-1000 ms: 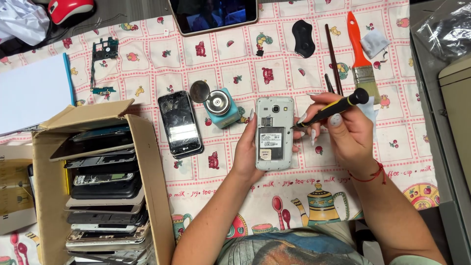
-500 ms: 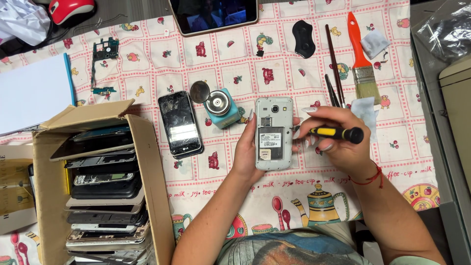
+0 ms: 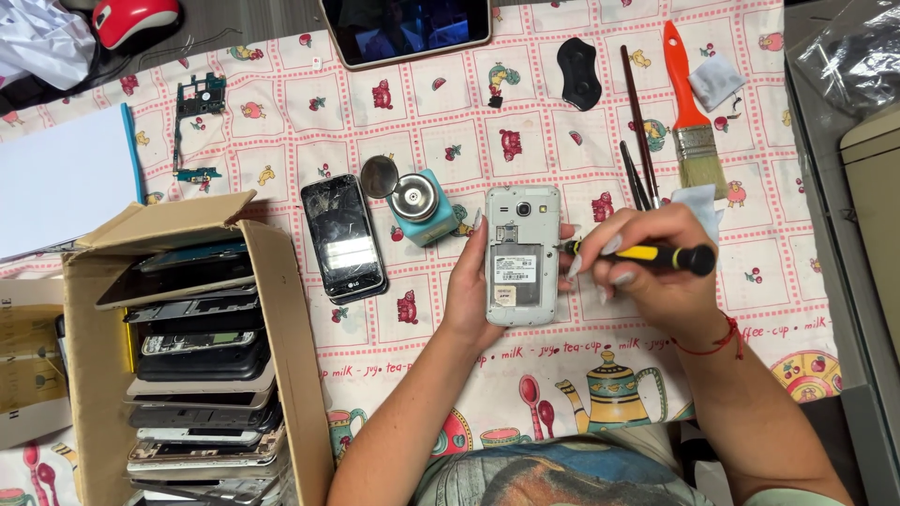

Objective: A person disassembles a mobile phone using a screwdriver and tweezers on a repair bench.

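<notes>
Patterned worktop (image 3: 562,375): phone repair under way.
Left hand (image 3: 469,290) fingers clamp the open-backed white phone (image 3: 521,255); right hand (image 3: 647,272) fingers clamp a yellow-black screwdriver (image 3: 647,254), tip at the phone's right edge.

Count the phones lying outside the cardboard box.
2. A white phone with its back cover off, steadied by the left hand mid-table, and a black phone with a cracked screen lying just left of it. Others may be hidden.

A table is covered with a patterned cloth (image 3: 412,122). A cracked phone (image 3: 343,238), brush (image 3: 689,108), tablet (image 3: 408,28) and box (image 3: 192,361) of phones are laid out on it.
</notes>
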